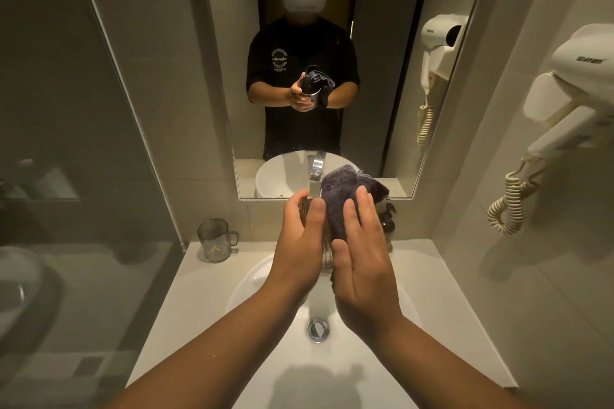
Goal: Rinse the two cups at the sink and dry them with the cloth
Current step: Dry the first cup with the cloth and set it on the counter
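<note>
Above the white sink (252,279) my left hand (300,242) grips a clear glass cup (327,252), mostly hidden between my palms. My right hand (360,249) presses a dark grey cloth (342,192) against the cup, and the cloth bunches above my fingers. The mirror shows the cloth stuffed into the cup's mouth. A second clear cup with a handle (216,239) stands upright on the counter at the back left, apart from both hands.
A chrome faucet (315,176) rises behind my hands, with the drain (318,329) below them. A glass shower panel (99,109) borders the counter's left side. A wall hairdryer with a coiled cord (564,103) hangs at right. A dark pump bottle (387,219) stands behind my right hand.
</note>
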`<state>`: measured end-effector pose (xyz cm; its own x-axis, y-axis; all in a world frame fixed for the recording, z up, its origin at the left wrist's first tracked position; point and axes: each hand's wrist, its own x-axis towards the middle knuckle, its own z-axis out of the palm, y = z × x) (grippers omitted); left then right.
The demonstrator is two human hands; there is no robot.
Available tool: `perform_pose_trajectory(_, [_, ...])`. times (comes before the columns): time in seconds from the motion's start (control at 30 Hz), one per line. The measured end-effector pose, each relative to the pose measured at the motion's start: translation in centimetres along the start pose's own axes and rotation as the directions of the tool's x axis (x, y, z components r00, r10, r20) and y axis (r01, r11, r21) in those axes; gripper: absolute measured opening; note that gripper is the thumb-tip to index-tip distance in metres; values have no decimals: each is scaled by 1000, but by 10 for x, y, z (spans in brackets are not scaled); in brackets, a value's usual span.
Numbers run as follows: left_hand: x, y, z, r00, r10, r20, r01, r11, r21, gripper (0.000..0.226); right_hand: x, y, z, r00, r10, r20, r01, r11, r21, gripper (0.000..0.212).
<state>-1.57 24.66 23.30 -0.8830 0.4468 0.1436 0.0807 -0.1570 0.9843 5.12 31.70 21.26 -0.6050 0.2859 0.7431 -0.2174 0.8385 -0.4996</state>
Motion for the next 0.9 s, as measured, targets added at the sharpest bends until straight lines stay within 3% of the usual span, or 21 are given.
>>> perform_pose_trajectory(0.1, [2, -1, -3, 999, -7, -39, 3, 996, -94, 52, 5, -4, -6, 980, 190, 65, -201, 940, 275, 48])
perform_pose_trajectory(0.17, [1, 2, -6, 999, -51, -2, 50, 976, -210, 44, 14, -4, -12, 922, 339, 189, -386, 744, 546, 50])
perform_pose_trajectory(0.23, [3, 3, -9, 992, -109, 58, 121, 948, -293, 56, 20, 1, -15, 875, 409, 259, -470, 591, 655, 48])
perform_pose_trajectory(0.33, [5, 7, -10, 992, -119, 52, 128, 964, -232, 67, 22, 4, -16, 899, 383, 213, -433, 697, 572, 51])
perform_pose_trajectory(0.43, [4, 9, -6, 998, -21, -52, 19, 998, -52, 52, 15, 6, -14, 949, 300, 99, -315, 891, 326, 57])
perform_pose_trajectory(0.5, [1, 9, -3, 999, -10, -42, 9, 999, -32, 46, 11, 3, -13, 981, 190, 30, -192, 964, 181, 54])
perform_pose_trajectory(0.6, [-2, 8, 1, 998, -54, 18, 56, 992, -117, 67, 7, 1, -8, 998, -40, -49, 39, 999, -13, 51])
perform_pose_trajectory(0.67, [0, 7, 1, 996, -84, 17, 86, 982, -169, 77, 3, 0, -5, 993, -105, -44, 103, 993, -53, 49])
perform_pose_trajectory(0.7, [2, 7, 0, 994, -112, 8, 112, 976, -186, 76, 3, -1, -4, 997, -64, -34, 64, 998, -7, 49])
perform_pose_trajectory(0.77, [5, 5, -5, 980, -199, 17, 198, 956, -218, 78, 7, -3, -8, 984, 160, 78, -173, 960, 219, 49])
perform_pose_trajectory(0.83, [7, 3, -11, 953, -296, 69, 304, 925, -230, 81, 15, 2, -10, 911, 334, 243, -412, 771, 485, 51])
perform_pose_trajectory(0.9, [8, 4, -15, 929, -352, 113, 369, 898, -241, 82, 21, 8, -13, 869, 393, 299, -494, 669, 555, 51])
